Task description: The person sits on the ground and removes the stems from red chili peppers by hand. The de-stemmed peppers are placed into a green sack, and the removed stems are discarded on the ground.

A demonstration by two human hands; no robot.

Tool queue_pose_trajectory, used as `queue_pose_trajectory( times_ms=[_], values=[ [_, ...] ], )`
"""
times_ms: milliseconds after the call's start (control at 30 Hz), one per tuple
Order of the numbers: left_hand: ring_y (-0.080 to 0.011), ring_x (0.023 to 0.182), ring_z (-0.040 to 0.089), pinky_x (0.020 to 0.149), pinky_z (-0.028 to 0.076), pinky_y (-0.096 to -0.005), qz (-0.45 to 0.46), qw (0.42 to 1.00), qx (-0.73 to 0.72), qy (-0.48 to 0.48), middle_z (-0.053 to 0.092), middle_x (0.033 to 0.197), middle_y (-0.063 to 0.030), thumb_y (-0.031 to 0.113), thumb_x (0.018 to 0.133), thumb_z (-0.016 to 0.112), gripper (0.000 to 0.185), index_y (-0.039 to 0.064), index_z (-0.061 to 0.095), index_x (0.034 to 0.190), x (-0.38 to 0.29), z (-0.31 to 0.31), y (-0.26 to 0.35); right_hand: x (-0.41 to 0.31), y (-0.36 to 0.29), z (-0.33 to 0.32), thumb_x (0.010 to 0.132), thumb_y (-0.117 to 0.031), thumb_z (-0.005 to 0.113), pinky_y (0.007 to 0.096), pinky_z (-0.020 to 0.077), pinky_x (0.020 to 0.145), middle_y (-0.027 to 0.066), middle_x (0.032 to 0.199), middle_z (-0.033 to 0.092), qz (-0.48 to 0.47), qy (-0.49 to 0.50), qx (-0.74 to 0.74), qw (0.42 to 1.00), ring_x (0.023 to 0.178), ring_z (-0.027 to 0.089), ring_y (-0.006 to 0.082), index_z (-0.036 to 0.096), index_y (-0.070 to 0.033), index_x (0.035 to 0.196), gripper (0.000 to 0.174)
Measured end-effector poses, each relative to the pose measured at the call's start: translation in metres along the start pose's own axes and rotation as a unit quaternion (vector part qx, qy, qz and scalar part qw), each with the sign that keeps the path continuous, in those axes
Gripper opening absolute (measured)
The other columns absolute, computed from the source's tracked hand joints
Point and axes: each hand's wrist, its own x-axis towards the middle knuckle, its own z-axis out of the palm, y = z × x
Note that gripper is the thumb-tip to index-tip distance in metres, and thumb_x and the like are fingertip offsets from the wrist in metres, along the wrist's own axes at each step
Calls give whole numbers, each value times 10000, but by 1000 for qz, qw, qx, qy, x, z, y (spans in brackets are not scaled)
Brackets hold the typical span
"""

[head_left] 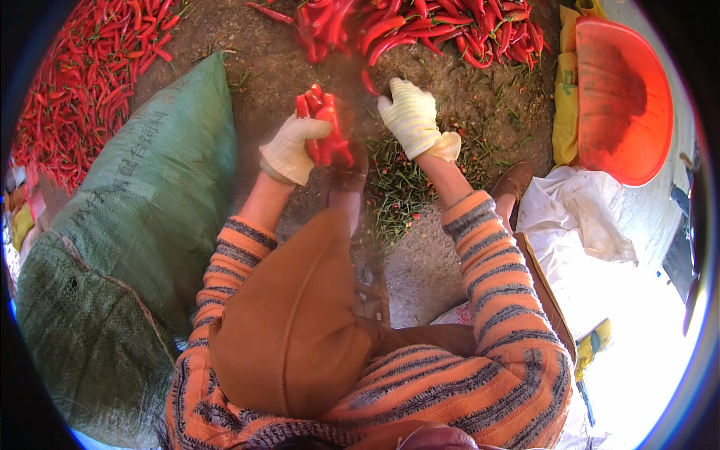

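My left hand [295, 143], in a pale knit glove, grips a bunch of red chili peppers [336, 130] near the middle of the view. To its right, my right hand [412, 115] wears a striped white and yellowish glove. Its fingertips are beside a single red chili [369, 82]; whether they hold it I cannot tell. Just beyond both hands lies a heap of red chilies [450, 25]. Beneath and below my right hand, green chili stems [398, 188] are scattered over the ground.
A full green woven sack [169, 169] lies at the left, with a large heap of red chilies [84, 90] beyond it. An orange-red plastic basin [624, 101] stands at the right beside yellow woven material [565, 112]. White plastic sacking [574, 214] lies nearer me.
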Motion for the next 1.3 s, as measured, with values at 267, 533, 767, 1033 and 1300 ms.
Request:
queue_pose_trajectory(
  times_ms=[267,533,767,1033,1300],
  values=[
    [-310,1213,582,1072,451,-417,-41,998,-34,-17,617,1249,-173,23,790,614,526,-25,513,1304,13,0,-16,-32,-21,0,833,-227,595,486,522,838,180,936,677,-3,-64,159,985,885,658,388,639,-73,942,194],
    [-324,1225,576,1052,476,-470,-6,1000,5,22,593,1277,-187,26,783,616,598,-22,454,1357,7,-14,-11,10,-12,17,830,-332,710,452,530,722,145,946,661,-57,45,-7,997,837,664,363,582,-83,1046,354],
    [-364,1278,533,1091,440,-481,30,999,22,11,550,1349,-203,46,771,617,609,-15,455,1355,3,-16,-5,32,-20,11,845,-279,641,504,525,839,206,1073,669,99,-83,16,991,967,665,410,573,-39,1133,380],
    [-235,1115,603,995,481,-380,-20,999,41,-5,615,1233,-106,18,708,656,603,-7,523,1296,-12,18,1,-11,-25,-39,863,-114,671,298,519,657,49,748,672,202,-97,551,804,697,644,136,667,-2,951,142],
    [-149,1059,613,900,512,-284,-44,986,162,-17,647,1142,-45,-108,718,663,557,-1,575,1257,-13,43,7,-36,-46,-27,938,-156,621,310,527,638,67,819,643,282,-59,639,713,702,625,156,639,-1,989,164]
  ],
)
